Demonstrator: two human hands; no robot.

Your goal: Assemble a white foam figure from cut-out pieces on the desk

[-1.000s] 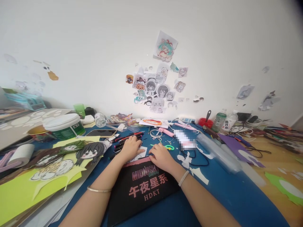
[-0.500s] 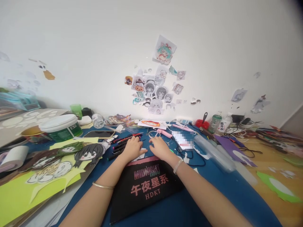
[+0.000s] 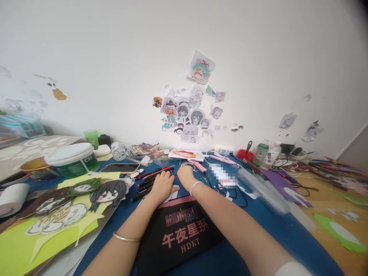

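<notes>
My left hand (image 3: 163, 186) lies over the markers (image 3: 145, 186) and a scrap of white paper (image 3: 173, 194), fingers stretched forward and thumb apart. It rests beside the top edge of a black, flat folder-like cover (image 3: 184, 239) with pink lettering. Farther forward, my right hand (image 3: 185, 176) reaches down by a round, clear ring-like item (image 3: 185, 163) and a pink-handled tool (image 3: 199, 166) with a cord. Its fingertips are mostly hidden behind the hand, so its hold cannot be made out.
Yellow sheets with paper cut-outs (image 3: 107, 191) lie at left, near a green-and-white tub (image 3: 71, 159) and a phone (image 3: 120, 168). On the right are a clear plastic roll (image 3: 263, 189), purple paper (image 3: 278, 186) and bottles (image 3: 261, 153). Drawings (image 3: 197, 117) cover part of the wall.
My right hand has moved forward from the cover's top edge to the round clear item, its fingers turning out of sight. My left hand stays nearly in place. The view has tilted slightly.
</notes>
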